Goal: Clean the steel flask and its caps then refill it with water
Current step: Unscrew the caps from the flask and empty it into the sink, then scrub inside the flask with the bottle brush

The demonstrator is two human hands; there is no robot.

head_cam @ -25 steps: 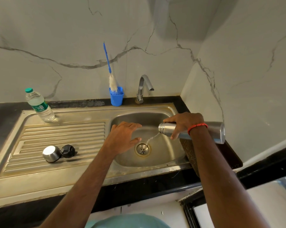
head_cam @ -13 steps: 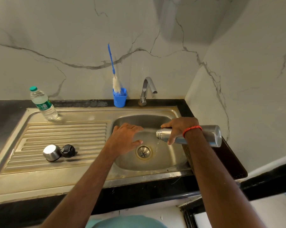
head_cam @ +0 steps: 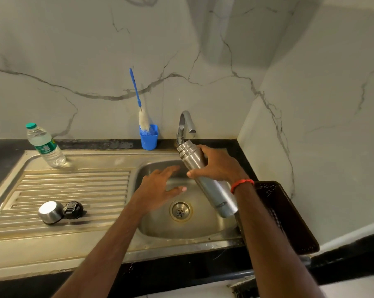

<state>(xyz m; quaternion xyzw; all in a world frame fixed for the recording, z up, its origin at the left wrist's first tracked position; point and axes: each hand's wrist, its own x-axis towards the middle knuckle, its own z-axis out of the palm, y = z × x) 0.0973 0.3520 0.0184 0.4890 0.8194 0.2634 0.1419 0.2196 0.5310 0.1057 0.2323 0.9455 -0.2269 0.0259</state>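
One steel flask in right hand — two caps aside, left hand open, empty.

One flask, two caps, one water bottle, one brush.

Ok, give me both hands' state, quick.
Left hand: open, empty, over the sink.
Right hand: closed on the flask.

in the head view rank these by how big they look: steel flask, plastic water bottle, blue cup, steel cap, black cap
1. steel flask, held in the right hand
2. plastic water bottle
3. blue cup
4. steel cap
5. black cap

The blue cup and steel cap look close; the cup stands farther back, so that pair is unsure.
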